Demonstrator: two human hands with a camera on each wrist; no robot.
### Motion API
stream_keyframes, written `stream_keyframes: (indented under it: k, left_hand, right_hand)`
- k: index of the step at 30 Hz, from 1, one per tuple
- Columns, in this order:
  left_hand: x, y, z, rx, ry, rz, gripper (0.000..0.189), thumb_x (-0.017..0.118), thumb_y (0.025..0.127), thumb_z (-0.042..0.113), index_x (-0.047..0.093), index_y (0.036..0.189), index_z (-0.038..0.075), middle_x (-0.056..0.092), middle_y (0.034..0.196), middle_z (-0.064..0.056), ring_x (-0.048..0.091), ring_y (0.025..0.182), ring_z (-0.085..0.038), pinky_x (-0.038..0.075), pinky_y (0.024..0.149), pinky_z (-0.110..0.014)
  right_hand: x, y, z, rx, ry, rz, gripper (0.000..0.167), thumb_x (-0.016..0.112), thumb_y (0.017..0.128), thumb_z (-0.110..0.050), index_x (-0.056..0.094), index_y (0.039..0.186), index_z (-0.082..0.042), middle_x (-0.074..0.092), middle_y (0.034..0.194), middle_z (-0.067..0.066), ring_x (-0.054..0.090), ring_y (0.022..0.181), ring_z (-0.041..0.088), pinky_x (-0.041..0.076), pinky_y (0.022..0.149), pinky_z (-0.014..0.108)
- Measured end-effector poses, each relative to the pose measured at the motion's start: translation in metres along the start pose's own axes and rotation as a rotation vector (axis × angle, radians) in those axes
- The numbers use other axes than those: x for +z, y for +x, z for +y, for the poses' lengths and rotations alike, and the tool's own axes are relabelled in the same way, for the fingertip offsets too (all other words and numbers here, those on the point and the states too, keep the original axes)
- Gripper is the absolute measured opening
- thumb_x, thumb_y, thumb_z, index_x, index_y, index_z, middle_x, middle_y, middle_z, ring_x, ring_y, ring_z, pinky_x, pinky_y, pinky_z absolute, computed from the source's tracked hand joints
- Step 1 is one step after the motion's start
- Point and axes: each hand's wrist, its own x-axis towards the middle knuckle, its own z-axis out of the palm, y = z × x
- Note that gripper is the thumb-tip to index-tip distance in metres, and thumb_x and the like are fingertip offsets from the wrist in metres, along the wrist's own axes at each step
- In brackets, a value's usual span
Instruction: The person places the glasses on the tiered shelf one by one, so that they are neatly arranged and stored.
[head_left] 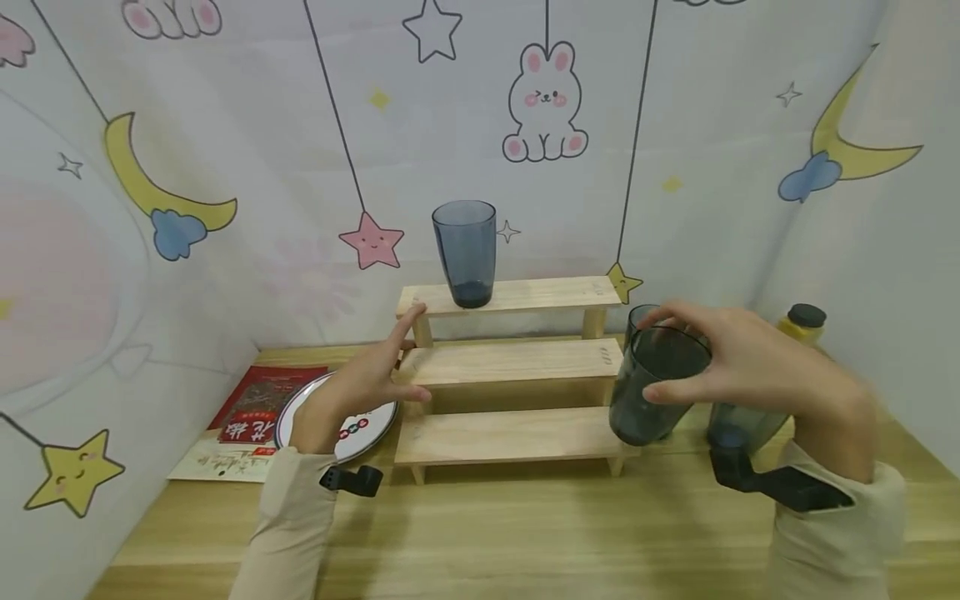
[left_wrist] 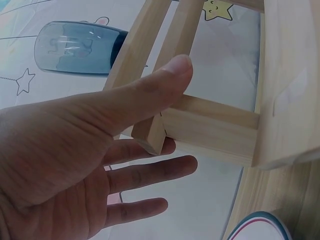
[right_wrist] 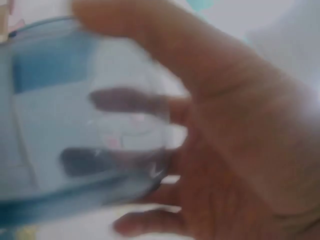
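Observation:
My right hand (head_left: 738, 354) grips a dark blue-grey glass (head_left: 630, 417) near its rim, thumb in front and fingers behind. The glass is tilted beside the right end of a three-tier wooden rack (head_left: 510, 437). In the right wrist view the glass (right_wrist: 55, 125) is blurred, with fingers showing through it. My left hand (head_left: 367, 375) is at the rack's left end, fingers spread and nearly straight. In the left wrist view its thumb lies before a shelf end and its fingers reach behind. A blue glass (head_left: 468, 258) stands upright on the top tier.
Behind the held glass another glass (head_left: 640, 315) partly shows. One more glass (head_left: 738, 421) sits by my right wrist, near a yellow bottle with a black cap (head_left: 806, 321). Left of the rack lie a white plate (head_left: 296, 404) and a red packet (head_left: 251, 404). A patterned cloth hangs behind.

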Motion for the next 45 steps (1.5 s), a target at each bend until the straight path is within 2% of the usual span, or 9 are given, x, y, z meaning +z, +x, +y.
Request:
stream_keyframes:
  k: [3, 7, 19, 25, 31, 34, 37, 42, 45]
  left_hand:
    - [0.001, 0.000, 0.001, -0.004, -0.017, -0.011, 0.117, 0.084, 0.083, 0.026, -0.003, 0.161, 0.029, 0.042, 0.148, -0.032, 0.046, 0.131, -0.049, 0.039, 0.101, -0.063]
    - [0.000, 0.001, 0.002, -0.011, -0.022, -0.007, 0.117, 0.084, 0.083, 0.025, -0.003, 0.161, 0.031, 0.042, 0.149, -0.031, 0.046, 0.131, -0.049, 0.040, 0.101, -0.062]
    - [-0.001, 0.000, 0.000, 0.019, -0.015, 0.003, 0.115, 0.083, 0.083, 0.024, -0.001, 0.161, 0.025, 0.044, 0.145, -0.035, 0.046, 0.131, -0.049, 0.039, 0.102, -0.062]
    - [-0.003, -0.001, 0.001, 0.002, -0.009, 0.001, 0.116, 0.084, 0.082, 0.023, 0.000, 0.161, 0.027, 0.046, 0.144, -0.033, 0.049, 0.128, -0.047, 0.041, 0.100, -0.061]
    - [-0.004, 0.000, 0.001, -0.008, -0.016, -0.011, 0.117, 0.084, 0.080, 0.029, -0.001, 0.161, 0.030, 0.047, 0.144, -0.031, 0.051, 0.127, -0.044, 0.043, 0.099, -0.059]
    - [-0.004, 0.001, 0.002, -0.010, -0.026, -0.011, 0.118, 0.085, 0.080, 0.030, -0.001, 0.161, 0.031, 0.047, 0.144, -0.031, 0.052, 0.125, -0.044, 0.044, 0.097, -0.059]
    - [-0.006, 0.000, 0.003, -0.015, -0.017, -0.004, 0.118, 0.085, 0.080, 0.029, -0.001, 0.161, 0.032, 0.048, 0.144, -0.029, 0.053, 0.125, -0.044, 0.044, 0.097, -0.059]
    - [-0.006, -0.001, 0.003, -0.022, -0.013, -0.004, 0.117, 0.085, 0.080, 0.029, 0.000, 0.160, 0.033, 0.049, 0.143, -0.028, 0.053, 0.124, -0.043, 0.044, 0.097, -0.058]
    - [-0.005, -0.002, 0.003, -0.020, -0.016, -0.011, 0.116, 0.085, 0.081, 0.028, 0.000, 0.161, 0.032, 0.048, 0.143, -0.028, 0.054, 0.124, -0.042, 0.045, 0.096, -0.058]
  right_hand:
    - [0.004, 0.013, -0.005, -0.037, 0.015, 0.073, 0.052, 0.084, 0.080, -0.043, 0.060, 0.124, -0.029, 0.067, 0.099, -0.009, 0.061, 0.087, 0.010, 0.050, 0.075, 0.034]
    - [0.011, 0.028, -0.009, -0.092, 0.017, 0.211, 0.051, 0.086, 0.079, -0.036, 0.062, 0.123, -0.027, 0.068, 0.102, -0.010, 0.060, 0.081, 0.008, 0.048, 0.069, 0.031]
    - [0.035, 0.073, -0.015, -0.252, 0.095, 0.631, 0.049, 0.088, 0.072, -0.021, 0.065, 0.110, -0.001, 0.068, 0.100, 0.009, 0.058, 0.083, 0.016, 0.038, 0.067, 0.023]
    - [0.045, 0.090, -0.020, -0.254, 0.156, 0.822, 0.043, 0.090, 0.073, -0.017, 0.064, 0.100, 0.003, 0.070, 0.106, 0.014, 0.064, 0.112, 0.024, 0.035, 0.066, 0.020]
    - [0.054, 0.106, -0.020, -0.219, 0.149, 0.883, 0.044, 0.093, 0.070, -0.014, 0.062, 0.095, 0.005, 0.069, 0.114, 0.018, 0.060, 0.122, 0.027, 0.044, 0.089, 0.030]
    - [0.058, 0.112, -0.017, -0.216, 0.143, 0.889, 0.046, 0.093, 0.070, -0.014, 0.060, 0.095, 0.005, 0.067, 0.120, 0.019, 0.058, 0.124, 0.029, 0.044, 0.091, 0.039]
    - [0.061, 0.116, -0.015, -0.229, 0.162, 0.910, 0.047, 0.091, 0.073, -0.018, 0.060, 0.099, 0.006, 0.065, 0.124, 0.020, 0.057, 0.124, 0.029, 0.045, 0.090, 0.040]
    - [0.071, 0.124, -0.008, -0.197, 0.327, 0.954, 0.070, 0.081, 0.079, -0.052, 0.058, 0.112, 0.006, 0.063, 0.133, 0.009, 0.059, 0.120, 0.023, 0.046, 0.084, 0.025]
    - [0.079, 0.128, -0.003, -0.161, 0.471, 0.965, 0.078, 0.074, 0.079, -0.063, 0.056, 0.121, 0.001, 0.058, 0.140, 0.001, 0.058, 0.119, 0.021, 0.046, 0.082, 0.021]
